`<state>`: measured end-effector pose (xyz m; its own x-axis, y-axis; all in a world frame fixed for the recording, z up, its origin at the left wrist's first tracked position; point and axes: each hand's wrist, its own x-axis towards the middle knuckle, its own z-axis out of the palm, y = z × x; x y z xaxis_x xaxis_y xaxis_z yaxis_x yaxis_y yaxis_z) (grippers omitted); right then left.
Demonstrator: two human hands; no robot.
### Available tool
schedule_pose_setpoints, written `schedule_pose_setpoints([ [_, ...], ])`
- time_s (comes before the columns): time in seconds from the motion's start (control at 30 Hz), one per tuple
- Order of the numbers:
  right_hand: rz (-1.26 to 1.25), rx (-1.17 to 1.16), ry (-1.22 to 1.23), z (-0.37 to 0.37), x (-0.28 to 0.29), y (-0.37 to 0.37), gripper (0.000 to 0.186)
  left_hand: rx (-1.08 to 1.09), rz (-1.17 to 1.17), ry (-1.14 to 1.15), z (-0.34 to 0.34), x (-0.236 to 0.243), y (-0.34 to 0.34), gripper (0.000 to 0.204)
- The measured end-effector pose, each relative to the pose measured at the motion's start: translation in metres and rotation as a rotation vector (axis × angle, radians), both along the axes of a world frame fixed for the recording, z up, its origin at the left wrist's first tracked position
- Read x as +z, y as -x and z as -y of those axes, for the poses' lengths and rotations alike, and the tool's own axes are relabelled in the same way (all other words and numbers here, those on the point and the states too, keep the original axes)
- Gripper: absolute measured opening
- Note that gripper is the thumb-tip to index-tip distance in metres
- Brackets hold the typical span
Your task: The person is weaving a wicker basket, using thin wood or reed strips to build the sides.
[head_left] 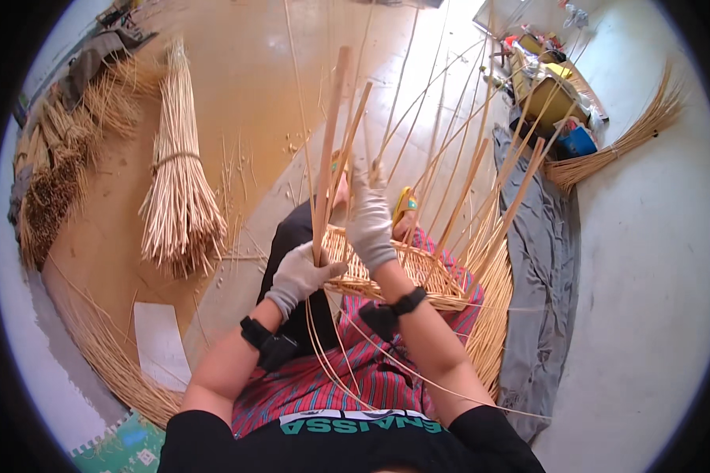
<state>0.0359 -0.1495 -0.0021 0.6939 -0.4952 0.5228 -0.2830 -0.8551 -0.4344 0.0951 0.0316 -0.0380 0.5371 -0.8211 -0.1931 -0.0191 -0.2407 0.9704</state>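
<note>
Across the chest of your black T-shirt [355, 453], you wear bold green capital lettering [345, 426] on a white band [331, 414], partly hidden by folds. Your lower-left green mat [122, 443] has a pale patch [146, 456], possibly printed, too small to read.

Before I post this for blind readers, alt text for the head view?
White-gloved left hand touches a shallow tan wicker basket with tall wooden stakes, white-gloved right hand raised above; tied pale canes lie left.
</note>
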Motion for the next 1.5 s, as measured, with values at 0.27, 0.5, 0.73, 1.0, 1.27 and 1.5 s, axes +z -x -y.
schedule_pose_setpoints([
  [0.27, 0.513, 0.066, -0.751, -0.032, 0.026, -0.003, 0.072, -0.018, 0.031, -0.219, 0.0, 0.007, -0.004, 0.057],
  [0.5, 0.595, 0.4, -1.22, 0.014, 0.048, 0.045, 0.063, 0.017, 0.028, -0.137, 0.002, -0.012, -0.006, 0.053],
  [0.73, -0.082, 0.139, -0.206, 0.013, 0.089, 0.018, 0.085, 0.016, 0.149, -0.194, 0.001, 0.005, -0.005, 0.055],
  [1.0, -0.052, 0.136, 0.186, -0.043, 0.08, 0.053, 0.067, -0.022, 0.112, -0.094, 0.004, -0.006, -0.01, 0.062],
  [1.27, -0.195, -0.135, 0.274, -0.066, 0.033, 0.144, 0.015, 0.094, 0.261, -0.06, -0.001, -0.006, 0.0, 0.072],
  [1.5, -0.187, 0.016, 0.084, -0.05, 0.017, 0.103, 0.017, 0.086, 0.259, -0.103, -0.006, -0.006, -0.003, 0.059],
])
